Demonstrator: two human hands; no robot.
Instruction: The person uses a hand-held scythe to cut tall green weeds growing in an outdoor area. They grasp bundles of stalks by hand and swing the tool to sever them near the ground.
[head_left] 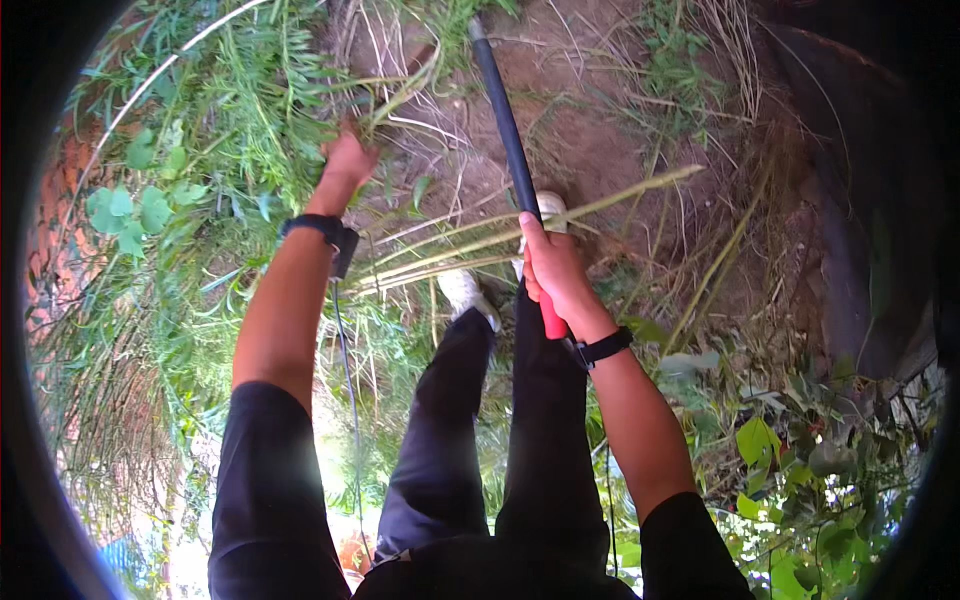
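My right hand is wrapped round the red grip of a long-handled tool. Its black shaft slants up and slightly left to a grey metal end at the top of the picture; the working head is not visible. At the upper left my left hand reaches in among leafy green weeds. Its fingers look closed about stems near the ground, partly hidden by the leaves. Long pale-green cut stalks lie across the ground in front of my shoes, passing below the right hand.
White shoes stand among grass and stalks. Bare brown soil with dry stems spreads ahead. A dark sheet-like surface borders the right side. Broad-leaved plants grow at the lower right. A thin cord hangs from the device at my left wrist.
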